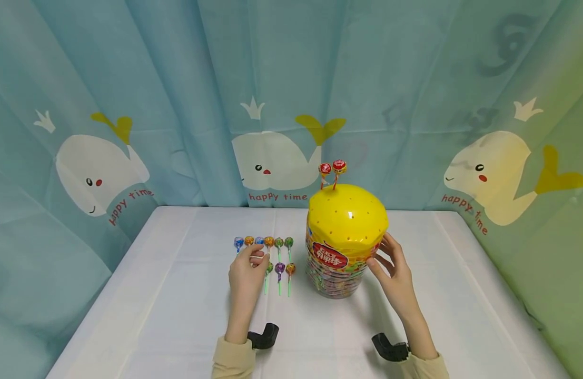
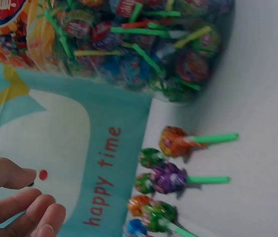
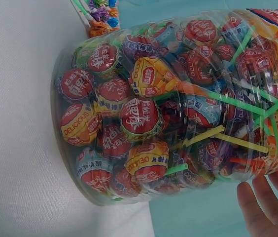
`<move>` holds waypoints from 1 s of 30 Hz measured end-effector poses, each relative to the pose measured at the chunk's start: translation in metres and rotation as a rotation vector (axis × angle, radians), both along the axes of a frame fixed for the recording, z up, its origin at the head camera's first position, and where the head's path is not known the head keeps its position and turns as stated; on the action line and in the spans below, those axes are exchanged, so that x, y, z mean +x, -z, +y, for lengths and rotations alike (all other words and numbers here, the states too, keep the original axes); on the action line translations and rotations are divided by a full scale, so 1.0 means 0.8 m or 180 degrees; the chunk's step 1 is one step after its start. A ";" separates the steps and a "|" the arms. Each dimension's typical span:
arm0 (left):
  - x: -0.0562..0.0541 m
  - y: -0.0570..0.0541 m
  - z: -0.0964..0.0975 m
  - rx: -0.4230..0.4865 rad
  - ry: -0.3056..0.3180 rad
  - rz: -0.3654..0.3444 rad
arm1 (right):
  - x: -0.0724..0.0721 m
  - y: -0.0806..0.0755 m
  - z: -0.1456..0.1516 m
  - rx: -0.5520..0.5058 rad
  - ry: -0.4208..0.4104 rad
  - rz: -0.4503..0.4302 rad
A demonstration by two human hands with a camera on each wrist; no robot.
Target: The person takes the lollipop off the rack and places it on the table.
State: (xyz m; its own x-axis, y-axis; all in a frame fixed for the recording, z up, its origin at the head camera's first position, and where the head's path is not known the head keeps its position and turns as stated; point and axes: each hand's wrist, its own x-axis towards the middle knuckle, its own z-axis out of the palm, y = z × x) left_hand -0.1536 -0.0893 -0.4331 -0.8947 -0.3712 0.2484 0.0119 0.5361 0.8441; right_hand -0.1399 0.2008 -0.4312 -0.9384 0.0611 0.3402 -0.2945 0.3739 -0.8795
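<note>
A clear plastic jar (image 1: 335,281) packed with wrapped lollipops stands upright on the table, topped by a domed yellow lid (image 1: 348,216) with small holes. Two red-wrapped lollipops (image 1: 339,167) stick up from the lid's back left. At the jar's right side, my right hand (image 1: 396,279) touches it with spread fingertips (image 3: 251,202). My left hand (image 1: 246,281) hovers over the laid-out lollipops, its fingers loosely bent; thumb and fingers are apart with nothing between them in the left wrist view. Below it lie a purple lollipop (image 2: 169,177) and an orange one (image 2: 173,141), partly behind them green ones.
Lollipops lie in two rows left of the jar, the back row including a green one (image 1: 288,242); the left hand hides part of both. The white table (image 1: 177,316) ends at a blue curtain (image 1: 282,63) printed with whales.
</note>
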 end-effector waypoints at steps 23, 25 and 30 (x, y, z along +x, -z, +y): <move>-0.020 -0.080 0.037 -0.0021 0.0312 0.0571 | 0.000 0.000 0.001 -0.0071 -0.0065 0.0082; -0.021 -0.087 0.040 -0.0031 0.0339 0.0620 | 0.000 0.000 0.001 -0.0064 -0.0059 0.0072; -0.025 -0.101 0.049 -0.0122 0.0431 0.0783 | 0.000 -0.001 0.001 -0.0065 -0.0052 0.0050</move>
